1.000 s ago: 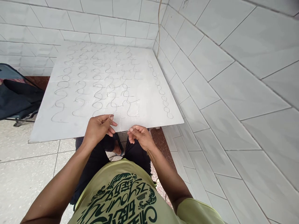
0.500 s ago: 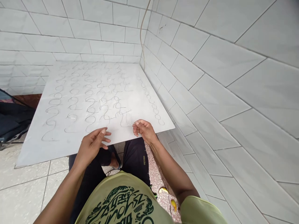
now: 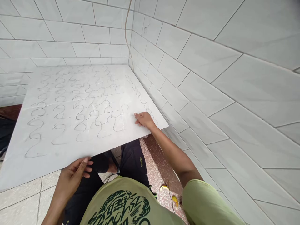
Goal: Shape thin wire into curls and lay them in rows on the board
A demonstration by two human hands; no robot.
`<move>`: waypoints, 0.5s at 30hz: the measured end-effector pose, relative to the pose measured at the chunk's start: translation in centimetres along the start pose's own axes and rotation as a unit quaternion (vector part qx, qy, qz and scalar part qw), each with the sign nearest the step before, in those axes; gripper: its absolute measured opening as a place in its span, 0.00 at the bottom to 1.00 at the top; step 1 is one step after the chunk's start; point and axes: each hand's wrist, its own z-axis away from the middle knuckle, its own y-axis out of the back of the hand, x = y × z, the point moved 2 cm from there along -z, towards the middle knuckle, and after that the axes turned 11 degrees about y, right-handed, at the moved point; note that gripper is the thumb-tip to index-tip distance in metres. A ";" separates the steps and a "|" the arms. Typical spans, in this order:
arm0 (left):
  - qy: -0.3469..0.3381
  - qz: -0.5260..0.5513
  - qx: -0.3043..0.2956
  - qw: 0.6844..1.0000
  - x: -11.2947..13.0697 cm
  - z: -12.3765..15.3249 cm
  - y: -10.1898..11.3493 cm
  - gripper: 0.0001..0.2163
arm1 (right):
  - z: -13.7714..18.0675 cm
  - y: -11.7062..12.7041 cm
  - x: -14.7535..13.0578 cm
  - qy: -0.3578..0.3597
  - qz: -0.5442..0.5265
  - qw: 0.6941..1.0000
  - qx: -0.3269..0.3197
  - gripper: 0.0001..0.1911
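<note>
A large white board [image 3: 77, 150] lies before me, with rows of thin, dark, curved strands [image 3: 81, 117] on its surface. Some strands form S shapes and loops; small shiny patches show among them. My right hand [image 3: 144, 119] is over the board's right front part, thumb and forefinger pinched at the end of a thin strand [image 3: 125, 108]. The fingertips partly hide that end. At the front edge, my left hand [image 3: 76, 172] is loosely curled, its fingers apart and nothing visible in them. Whether it touches the board I cannot tell.
White tiled walls [image 3: 199, 75] meet behind the board and run along its right side. A thin cable [image 3: 126, 31] hangs in the corner. Below are my legs, a speckled floor strip [image 3: 152, 162] and small yellow things [image 3: 174, 200]. Something dark [image 3: 6, 128] stands at the far left.
My view has shifted, and the board appears further left. My right hand has moved further over the board, while my left hand has dropped back to its front edge.
</note>
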 end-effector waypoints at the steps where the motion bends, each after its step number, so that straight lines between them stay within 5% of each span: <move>1: 0.012 0.000 0.006 1.000 -0.7 0.0 0.4 0.28 | 0.4 0.4 0.1 0.010 0.051 0.998 0.019 0.16; 3: 0.033 0.000 0.025 0.999 -2.1 0.2 1.2 0.28 | 1.1 1.0 0.2 0.069 0.196 0.977 0.048 0.12; 6: 0.040 0.009 0.053 0.998 -3.2 0.7 2.0 0.26 | 1.4 0.7 -0.3 0.223 0.388 0.894 0.027 0.11; 10: 0.038 -0.001 0.043 0.998 -3.8 1.1 1.8 0.28 | -0.3 -1.1 -0.5 0.356 0.436 0.825 -0.057 0.09; 15: 0.060 -0.018 0.054 0.997 -5.2 0.9 0.7 0.35 | -3.2 -2.9 -0.3 0.395 0.421 0.812 -0.082 0.12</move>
